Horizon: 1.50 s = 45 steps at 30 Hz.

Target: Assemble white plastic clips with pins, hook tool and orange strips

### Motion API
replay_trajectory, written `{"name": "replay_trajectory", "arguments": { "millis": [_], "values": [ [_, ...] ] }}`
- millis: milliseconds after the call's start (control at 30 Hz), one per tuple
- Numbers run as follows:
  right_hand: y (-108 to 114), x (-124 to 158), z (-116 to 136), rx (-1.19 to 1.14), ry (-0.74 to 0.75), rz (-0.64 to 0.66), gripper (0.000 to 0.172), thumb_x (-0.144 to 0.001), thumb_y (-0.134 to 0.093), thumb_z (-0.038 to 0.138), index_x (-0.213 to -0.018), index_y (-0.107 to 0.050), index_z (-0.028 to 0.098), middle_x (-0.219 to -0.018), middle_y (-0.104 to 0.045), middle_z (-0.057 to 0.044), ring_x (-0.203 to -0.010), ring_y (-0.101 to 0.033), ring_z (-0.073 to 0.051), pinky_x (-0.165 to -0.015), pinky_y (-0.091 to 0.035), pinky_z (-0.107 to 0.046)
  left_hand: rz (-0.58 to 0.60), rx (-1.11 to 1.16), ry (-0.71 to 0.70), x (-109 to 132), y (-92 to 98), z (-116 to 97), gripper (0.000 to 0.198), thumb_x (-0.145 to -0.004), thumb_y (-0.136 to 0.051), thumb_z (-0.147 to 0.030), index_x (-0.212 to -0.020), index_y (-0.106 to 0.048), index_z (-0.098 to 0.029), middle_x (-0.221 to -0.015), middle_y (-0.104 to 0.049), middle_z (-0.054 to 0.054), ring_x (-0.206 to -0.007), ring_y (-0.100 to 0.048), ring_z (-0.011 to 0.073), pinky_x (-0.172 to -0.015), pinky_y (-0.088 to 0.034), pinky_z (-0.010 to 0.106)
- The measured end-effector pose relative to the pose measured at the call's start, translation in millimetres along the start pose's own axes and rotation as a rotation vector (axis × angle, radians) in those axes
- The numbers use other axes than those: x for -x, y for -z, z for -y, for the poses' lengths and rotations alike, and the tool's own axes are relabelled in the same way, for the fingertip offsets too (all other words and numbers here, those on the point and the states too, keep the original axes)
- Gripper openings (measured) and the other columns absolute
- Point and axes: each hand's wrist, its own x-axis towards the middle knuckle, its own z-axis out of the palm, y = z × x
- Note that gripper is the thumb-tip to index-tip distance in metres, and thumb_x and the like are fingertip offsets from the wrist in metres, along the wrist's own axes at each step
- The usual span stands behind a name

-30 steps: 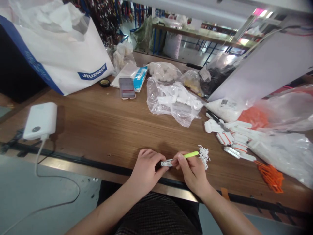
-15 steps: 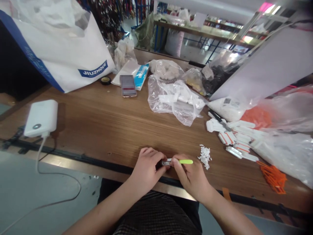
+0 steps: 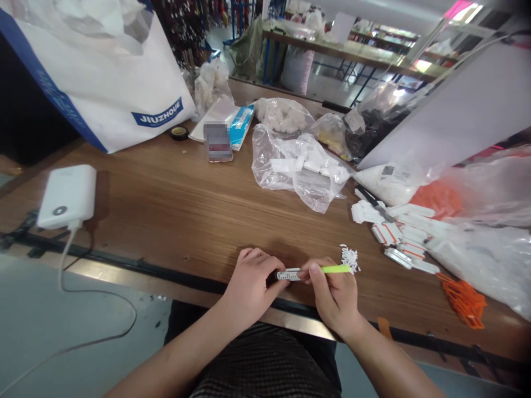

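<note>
Near the table's front edge, my left hand (image 3: 253,282) is closed, thumb and fingers pinching one end of a small whitish rectangular piece (image 3: 288,275) with dark marks along it. My right hand (image 3: 334,293) is closed around a slim tool with a bright yellow-green handle (image 3: 337,269), which sticks out to the right. The tool's working end is hidden by the fingers, and whether it touches the piece I cannot tell. Just beyond my right hand lies a pile of tiny white parts (image 3: 349,257).
White and orange-striped pieces (image 3: 386,234) and a bundle of orange sticks (image 3: 464,301) lie to the right. Clear bags (image 3: 298,166), a phone (image 3: 218,142) and black tape (image 3: 179,132) are at the back. A white power bank (image 3: 68,194) with a cable stands left.
My right hand has moved a little to the right with the yellow-green tool, showing more of the whitish piece and covering part of the tiny white pile. My left hand stays in place.
</note>
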Motion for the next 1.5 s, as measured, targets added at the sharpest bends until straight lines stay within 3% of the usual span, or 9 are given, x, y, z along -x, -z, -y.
{"name": "replay_trajectory", "arguments": {
  "millis": [600,933,1133,1500],
  "values": [
    [-5.3,2.5,-2.5,-0.096,-0.067,0.059,0.030,-0.104,-0.046,0.031,-0.088,-0.069,0.020,-0.082,-0.074,-0.006,-0.069,-0.069,-0.017,-0.070,-0.057,-0.030,-0.004,-0.025,-0.006,0.7,-0.4,1.0,0.012,-0.086,-0.079,-0.026,-0.089,-0.068,-0.023,-0.086,-0.072,-0.002,-0.087,-0.063,0.0219,-0.087,-0.041,0.042],
    [-1.2,-4.8,13.3,0.045,0.153,0.172,0.030,-0.103,-0.044,0.023,-0.082,-0.066,0.020,-0.076,-0.071,-0.004,-0.071,-0.067,-0.018,-0.068,-0.052,-0.032,0.022,-0.001,0.021,0.4,2.7,-1.1,0.014,-0.083,-0.079,-0.018,-0.087,-0.067,-0.022,-0.085,-0.072,-0.002,-0.087,-0.063,0.0220,-0.088,-0.039,0.042],
    [0.1,1.5,0.9,-0.017,0.045,-0.017,0.031,-0.104,-0.045,0.023,-0.085,-0.069,0.021,-0.077,-0.072,-0.003,-0.068,-0.068,-0.015,-0.066,-0.053,-0.027,0.016,-0.002,0.011,-0.9,2.0,-0.9,0.014,-0.083,-0.081,-0.021,-0.088,-0.068,-0.022,-0.085,-0.072,-0.003,-0.086,-0.062,0.0215,-0.088,-0.038,0.042],
    [-3.5,0.9,0.2,-0.032,0.047,0.004,0.029,-0.103,-0.046,0.021,-0.084,-0.068,0.020,-0.076,-0.070,-0.002,-0.065,-0.067,-0.013,-0.064,-0.053,-0.025,0.012,-0.003,0.007,0.2,0.3,0.6,0.013,-0.085,-0.080,-0.023,-0.088,-0.068,-0.022,-0.085,-0.073,-0.002,-0.086,-0.062,0.0221,-0.087,-0.038,0.041]
  ]
}}
